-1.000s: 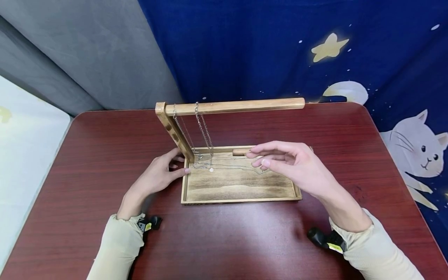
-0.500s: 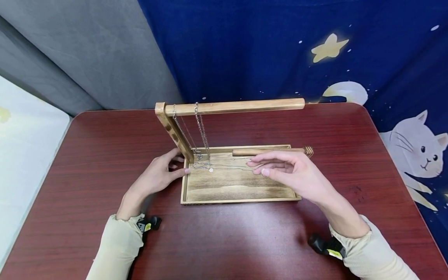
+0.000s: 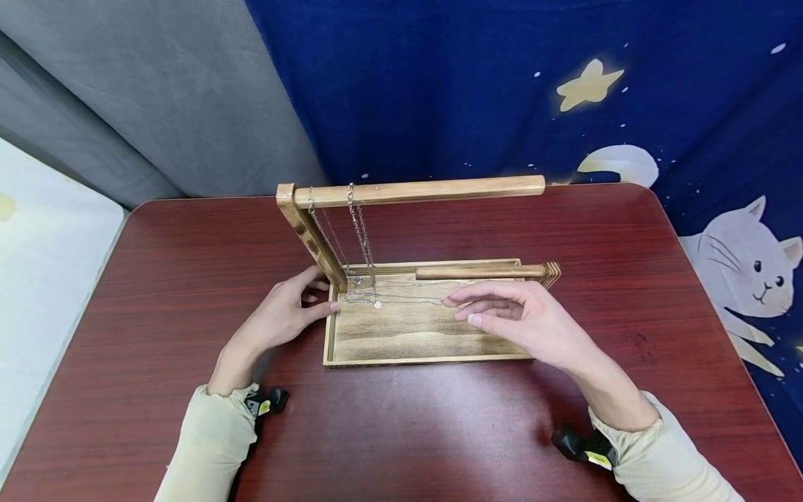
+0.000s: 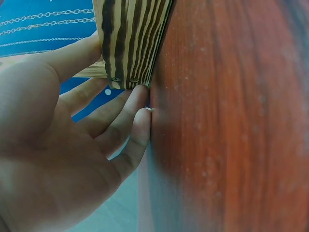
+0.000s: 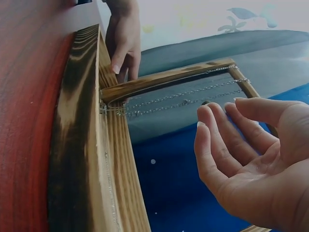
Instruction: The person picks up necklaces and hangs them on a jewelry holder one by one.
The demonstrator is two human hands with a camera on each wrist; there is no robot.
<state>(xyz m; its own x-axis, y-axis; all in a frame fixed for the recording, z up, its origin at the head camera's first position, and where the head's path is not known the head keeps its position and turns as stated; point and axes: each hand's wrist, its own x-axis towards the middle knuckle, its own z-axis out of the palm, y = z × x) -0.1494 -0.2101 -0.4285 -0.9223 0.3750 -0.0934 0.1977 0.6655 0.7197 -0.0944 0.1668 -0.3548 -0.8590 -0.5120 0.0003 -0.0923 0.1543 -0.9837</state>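
A wooden necklace stand has a shallow tray [image 3: 433,338] as its base, with a post [image 3: 311,237] rising at the left end and a long upper bar [image 3: 426,190]. Silver necklaces [image 3: 362,233] hang from the bar near the post. Another fine chain [image 3: 401,300] lies stretched across the tray floor. My left hand [image 3: 282,314] grips the tray's left end beside the post, thumb on the rim and fingers along the outside. Above the tray's right part hovers my right hand [image 3: 523,317], its fingers loosely bent; the right wrist view shows nothing between them.
A shorter wooden bar [image 3: 477,272] runs low along the back right of the tray, held by a short arm [image 3: 552,270] at the right end. The stand sits on a dark red table [image 3: 188,279]. Grey and blue curtains [image 3: 439,84] hang behind.
My right hand has drawn slightly toward me, uncovering the lower bar and the tray's back right. The hanging necklace swung a little left and steadied. My left hand stayed put.
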